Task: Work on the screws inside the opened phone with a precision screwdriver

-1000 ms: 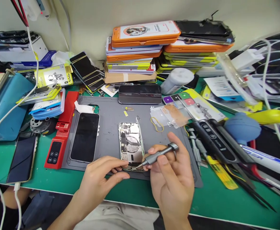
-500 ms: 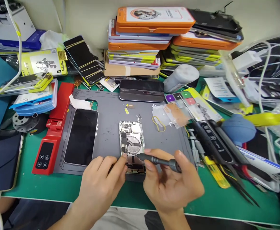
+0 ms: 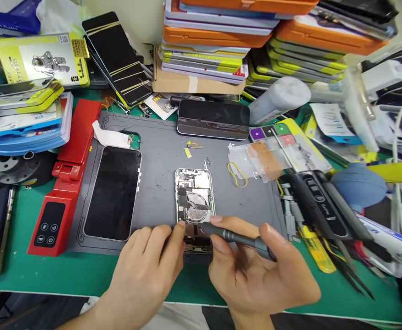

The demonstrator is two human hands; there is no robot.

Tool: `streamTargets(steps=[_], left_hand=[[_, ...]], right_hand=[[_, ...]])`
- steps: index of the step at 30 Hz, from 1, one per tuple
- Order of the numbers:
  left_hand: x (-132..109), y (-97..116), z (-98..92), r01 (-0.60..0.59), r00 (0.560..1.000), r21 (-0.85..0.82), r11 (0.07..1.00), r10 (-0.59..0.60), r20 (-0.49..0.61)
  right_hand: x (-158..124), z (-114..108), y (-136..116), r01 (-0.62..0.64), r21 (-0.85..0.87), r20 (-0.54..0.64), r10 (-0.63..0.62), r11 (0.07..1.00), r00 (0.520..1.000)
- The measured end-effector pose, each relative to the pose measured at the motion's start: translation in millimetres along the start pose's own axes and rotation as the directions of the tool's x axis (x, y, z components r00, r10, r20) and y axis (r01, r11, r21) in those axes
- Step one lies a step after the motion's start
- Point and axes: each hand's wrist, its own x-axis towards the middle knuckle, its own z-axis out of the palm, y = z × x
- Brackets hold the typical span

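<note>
An opened phone [image 3: 197,188] lies on the grey mat, its circuit board and round coil area bare. My left hand [image 3: 149,266] is closed at the phone's lower left edge, index fingertip pressing on the board and the other fingers curled. In my right hand [image 3: 256,270] a dark grey screwdriver [image 3: 237,237] is held between thumb and fingers, nearly level. Its tip points left over the phone's lower middle, near my left fingertip; whether it touches is too small to tell. A removed phone screen [image 3: 113,192] lies face up to the left.
Beyond the phone lie small loose parts [image 3: 206,162] and another phone [image 3: 213,120]. A red folding device [image 3: 62,192] borders the mat [image 3: 156,192] on the left. Tweezers [image 3: 352,270], an electric screwdriver [image 3: 319,199] and a blue air blower [image 3: 359,185] crowd the right. Boxes [image 3: 218,39] are stacked behind.
The view has moved closer and tilted lower. Both hands keep their places at the phone, and the screwdriver stays in my right hand with its tip over the board.
</note>
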Motion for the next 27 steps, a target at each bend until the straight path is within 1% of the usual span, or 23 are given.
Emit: streamTargets(steps=[16,20,22,25,27], left_hand=[[0.9,1.4,-1.1,0.009,1.000,-0.025,1.000,-0.008,0.025],[0.8,2.2,-1.5,0.012,0.999,-0.027,1.000,-0.011,0.040],[0.1,2.1,-1.8,0.012,0.999,-0.031,0.999,-0.010,0.046],[-0.7,0.9,-2.0,0.006,0.999,-0.040,0.999,-0.005,0.038],[-0.5,0.1,-1.9,0.002,1.000,-0.045,0.999,0.000,0.030]], right_hand=[[3.7,1.1,-0.7,-0.019,-0.020,0.015,0.019,1.000,1.000],[0.0,-3.2,2.1,0.057,-0.034,0.057,-0.055,0.998,0.997],[-3.9,-6.4,3.8,0.057,-0.032,0.078,-0.054,0.998,0.995],[-8.2,-10.2,4.9,0.020,-0.091,0.074,-0.013,0.996,0.997],[-8.2,-11.2,4.6,0.047,-0.137,0.051,-0.040,0.989,0.998]])
